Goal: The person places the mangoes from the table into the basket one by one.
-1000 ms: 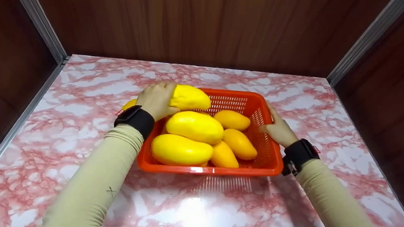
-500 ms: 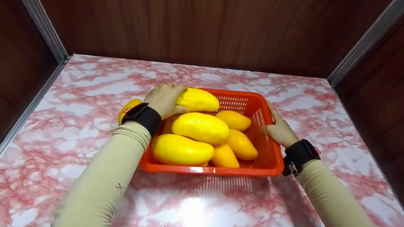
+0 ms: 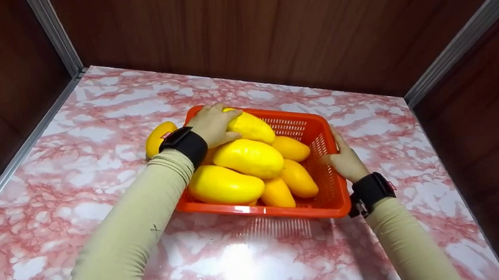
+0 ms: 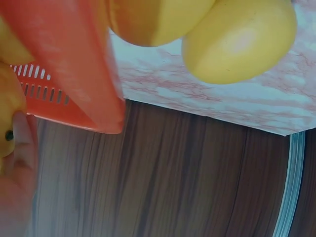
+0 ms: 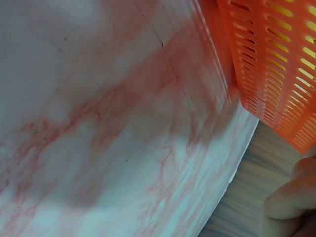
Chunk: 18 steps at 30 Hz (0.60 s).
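Note:
In the head view, a red-orange plastic basket [image 3: 338,195] with slotted sides holds several yellow mangoes, the large bright ones [image 3: 248,158] lying over smaller orange-yellow ones [image 3: 297,178]. My left hand [image 3: 213,124] grips the left end of a large yellow mango [image 3: 252,127] at the basket's back left, thumb on its near side. That mango rests among the others. My right hand [image 3: 344,159] holds the basket's right wall, with the thumb inside and the fingers outside. The left wrist view shows part of the left hand [image 4: 19,168] against a mango with a dark stem spot.
Outside the basket on the left, an orange-yellow mango [image 3: 157,140] lies on the pink-and-white marbled table [image 3: 97,134], partly behind the left wrist. Two mangoes show beside the basket in the left wrist view. Dark wood panels [image 3: 241,34] with metal corner strips enclose the table.
My left hand has moved right with the large mango, which has settled lower and turned slightly among the others. More of the outside mango shows. My right hand stays on the basket.

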### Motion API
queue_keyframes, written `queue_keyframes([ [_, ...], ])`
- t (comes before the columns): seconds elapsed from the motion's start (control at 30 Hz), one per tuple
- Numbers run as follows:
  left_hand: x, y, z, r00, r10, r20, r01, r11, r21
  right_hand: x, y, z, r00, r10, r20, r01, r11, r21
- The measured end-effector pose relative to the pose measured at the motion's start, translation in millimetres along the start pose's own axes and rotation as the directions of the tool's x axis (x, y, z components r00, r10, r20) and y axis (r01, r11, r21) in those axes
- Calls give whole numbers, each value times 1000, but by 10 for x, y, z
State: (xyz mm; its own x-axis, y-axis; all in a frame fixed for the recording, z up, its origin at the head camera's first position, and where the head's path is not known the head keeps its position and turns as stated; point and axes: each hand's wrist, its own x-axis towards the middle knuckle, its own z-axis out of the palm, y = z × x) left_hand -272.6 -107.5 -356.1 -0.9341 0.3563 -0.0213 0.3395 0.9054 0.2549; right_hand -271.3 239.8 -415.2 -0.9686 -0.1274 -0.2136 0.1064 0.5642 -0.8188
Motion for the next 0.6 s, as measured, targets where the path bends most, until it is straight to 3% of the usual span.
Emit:
queue_keyframes([
  [0.6,-20,72,44,999,-21,41,23,999,-42,34,35,-16,1000,-1,12,1,1000,12],
])
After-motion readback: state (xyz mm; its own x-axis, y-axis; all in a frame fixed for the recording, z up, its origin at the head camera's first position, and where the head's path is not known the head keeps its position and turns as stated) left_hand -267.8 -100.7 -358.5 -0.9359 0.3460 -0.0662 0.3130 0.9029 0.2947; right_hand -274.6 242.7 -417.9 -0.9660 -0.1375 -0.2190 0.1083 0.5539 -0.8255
